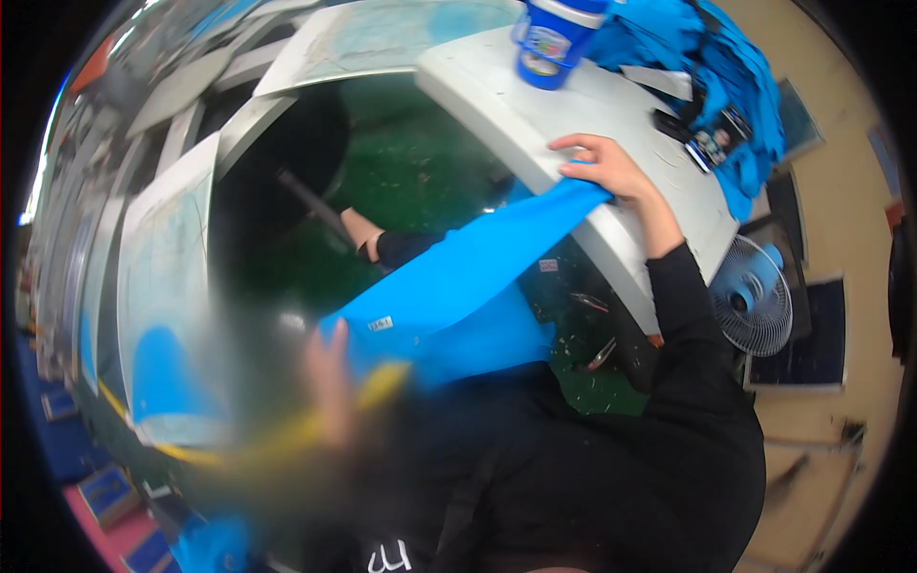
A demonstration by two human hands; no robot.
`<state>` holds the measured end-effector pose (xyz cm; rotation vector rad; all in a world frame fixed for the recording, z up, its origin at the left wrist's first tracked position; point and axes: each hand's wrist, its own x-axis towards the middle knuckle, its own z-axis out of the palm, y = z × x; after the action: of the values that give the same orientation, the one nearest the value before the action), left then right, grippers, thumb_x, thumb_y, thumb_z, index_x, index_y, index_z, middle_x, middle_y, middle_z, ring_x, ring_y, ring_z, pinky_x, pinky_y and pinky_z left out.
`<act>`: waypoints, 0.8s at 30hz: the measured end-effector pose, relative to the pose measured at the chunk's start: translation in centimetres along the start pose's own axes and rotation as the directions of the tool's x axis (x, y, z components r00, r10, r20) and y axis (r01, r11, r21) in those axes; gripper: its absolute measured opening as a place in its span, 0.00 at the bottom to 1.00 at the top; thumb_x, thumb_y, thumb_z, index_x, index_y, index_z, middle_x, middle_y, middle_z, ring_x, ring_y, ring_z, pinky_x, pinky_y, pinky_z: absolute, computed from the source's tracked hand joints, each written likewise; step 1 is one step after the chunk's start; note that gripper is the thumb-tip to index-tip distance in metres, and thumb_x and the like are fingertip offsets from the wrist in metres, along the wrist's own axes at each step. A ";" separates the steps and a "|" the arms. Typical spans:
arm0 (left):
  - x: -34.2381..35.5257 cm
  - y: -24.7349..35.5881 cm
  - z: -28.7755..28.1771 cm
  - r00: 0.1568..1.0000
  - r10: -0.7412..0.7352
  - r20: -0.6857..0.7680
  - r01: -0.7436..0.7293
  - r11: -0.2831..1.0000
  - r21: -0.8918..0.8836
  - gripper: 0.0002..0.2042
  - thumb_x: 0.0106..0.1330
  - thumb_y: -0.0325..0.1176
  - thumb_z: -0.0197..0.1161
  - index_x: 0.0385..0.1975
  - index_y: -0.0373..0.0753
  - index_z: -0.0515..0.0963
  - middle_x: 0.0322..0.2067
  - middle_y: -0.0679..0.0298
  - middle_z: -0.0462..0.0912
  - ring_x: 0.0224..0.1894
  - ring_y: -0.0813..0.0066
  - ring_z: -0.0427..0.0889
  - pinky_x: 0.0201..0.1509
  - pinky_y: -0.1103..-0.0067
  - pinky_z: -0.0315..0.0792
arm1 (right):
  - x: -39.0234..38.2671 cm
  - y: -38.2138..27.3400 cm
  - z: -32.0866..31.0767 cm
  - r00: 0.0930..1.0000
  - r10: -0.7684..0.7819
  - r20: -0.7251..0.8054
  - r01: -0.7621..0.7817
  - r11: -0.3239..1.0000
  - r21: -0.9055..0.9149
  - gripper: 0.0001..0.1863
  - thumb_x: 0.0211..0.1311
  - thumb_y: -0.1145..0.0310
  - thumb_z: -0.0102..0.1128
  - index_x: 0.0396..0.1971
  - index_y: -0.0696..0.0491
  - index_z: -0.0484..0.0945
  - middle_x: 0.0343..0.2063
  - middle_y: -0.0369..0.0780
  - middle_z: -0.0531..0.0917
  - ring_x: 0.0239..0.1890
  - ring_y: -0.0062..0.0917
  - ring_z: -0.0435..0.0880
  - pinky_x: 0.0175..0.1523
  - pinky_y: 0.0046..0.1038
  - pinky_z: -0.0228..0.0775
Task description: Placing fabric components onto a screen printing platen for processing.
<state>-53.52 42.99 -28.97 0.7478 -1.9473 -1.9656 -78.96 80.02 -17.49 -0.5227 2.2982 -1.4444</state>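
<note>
A long bright blue fabric piece [478, 258] with a small white label stretches diagonally across my lap. My right hand [607, 167] pinches its upper end over the edge of the white table [458, 76]. At the fabric's lower left end is my left hand [330, 382], badly blurred, so I cannot make out its grip. Just beneath it runs a blurred yellow strip [377, 387].
A blue bucket [544, 48], heaped blue fabric [750, 86] and small black objects [673, 124] sit on the table. A fan [750, 301] stands right. Pale boards [162, 248] curve round the left. A bare lower leg [361, 229] shows over the green floor [411, 143].
</note>
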 end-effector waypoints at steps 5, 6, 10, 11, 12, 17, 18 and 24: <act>-0.3 6.8 -3.6 0.994 -0.009 -0.106 -0.015 0.975 -0.220 0.11 0.66 0.39 0.53 0.32 0.36 0.74 0.27 0.68 0.77 0.28 0.83 0.75 0.34 0.84 0.70 | 1.3 -3.2 2.7 0.999 -0.027 -0.047 0.035 0.983 0.181 0.16 0.56 0.69 0.59 0.45 0.55 0.76 0.27 0.34 0.81 0.28 0.13 0.77 0.32 0.15 0.68; 0.1 7.3 -4.5 0.988 0.027 -0.153 -0.058 0.977 -0.203 0.11 0.66 0.39 0.54 0.32 0.37 0.74 0.27 0.68 0.77 0.28 0.83 0.75 0.35 0.84 0.70 | 2.0 -3.3 3.3 0.993 -0.043 -0.106 0.066 0.972 0.226 0.15 0.57 0.69 0.58 0.45 0.55 0.76 0.27 0.34 0.81 0.28 0.13 0.78 0.33 0.16 0.68; 3.5 9.0 -5.7 0.974 0.072 -0.213 -0.134 0.947 -0.290 0.08 0.64 0.37 0.57 0.33 0.39 0.74 0.29 0.69 0.76 0.30 0.85 0.74 0.35 0.85 0.70 | 5.9 -3.3 5.4 0.975 -0.082 -0.209 0.140 0.949 0.284 0.14 0.60 0.69 0.55 0.45 0.55 0.77 0.29 0.34 0.80 0.29 0.13 0.78 0.35 0.15 0.69; 4.5 9.0 -6.8 0.972 0.103 -0.210 -0.160 0.948 -0.276 0.09 0.64 0.37 0.58 0.34 0.38 0.74 0.29 0.69 0.76 0.30 0.85 0.75 0.36 0.85 0.70 | 7.4 -3.5 6.0 0.969 -0.122 -0.215 0.187 0.930 0.316 0.14 0.60 0.69 0.54 0.45 0.55 0.77 0.30 0.34 0.80 0.29 0.13 0.77 0.35 0.15 0.69; 5.6 9.0 -7.8 0.974 0.101 -0.201 -0.151 0.956 -0.253 0.10 0.63 0.37 0.58 0.36 0.37 0.74 0.30 0.68 0.77 0.31 0.84 0.75 0.37 0.85 0.70 | 9.0 -3.8 6.7 0.963 -0.141 -0.228 0.203 0.939 0.276 0.14 0.61 0.70 0.53 0.46 0.55 0.77 0.32 0.36 0.80 0.30 0.14 0.77 0.37 0.15 0.69; 13.7 8.5 -12.0 0.975 0.054 -0.213 -0.087 0.985 -0.150 0.21 0.60 0.36 0.62 0.49 0.30 0.71 0.40 0.61 0.78 0.39 0.78 0.78 0.46 0.81 0.71 | 18.8 -5.6 11.3 0.955 -0.193 -0.225 0.254 0.923 0.288 0.13 0.61 0.71 0.52 0.45 0.53 0.78 0.34 0.36 0.80 0.32 0.16 0.77 0.39 0.16 0.68; 15.4 8.5 -12.7 0.942 0.089 -0.323 -0.146 0.977 -0.157 0.25 0.59 0.35 0.63 0.53 0.29 0.67 0.44 0.60 0.77 0.40 0.76 0.78 0.48 0.80 0.70 | 20.9 -5.9 12.2 0.942 -0.228 -0.247 0.294 0.915 0.278 0.13 0.61 0.72 0.52 0.44 0.52 0.79 0.34 0.35 0.80 0.33 0.16 0.76 0.40 0.16 0.68; 16.6 12.9 -17.1 0.978 0.144 -0.152 -0.148 0.989 -0.018 0.19 0.58 0.27 0.63 0.50 0.35 0.73 0.43 0.56 0.77 0.37 0.75 0.79 0.39 0.82 0.74 | 25.9 -7.8 15.5 0.940 -0.303 -0.158 0.341 0.837 0.428 0.12 0.61 0.72 0.52 0.44 0.52 0.79 0.36 0.34 0.81 0.34 0.15 0.76 0.41 0.16 0.68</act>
<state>-60.23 19.00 -18.34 0.7018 -1.8274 -1.7940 -92.74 52.14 -19.67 -0.7395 1.8901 -2.1233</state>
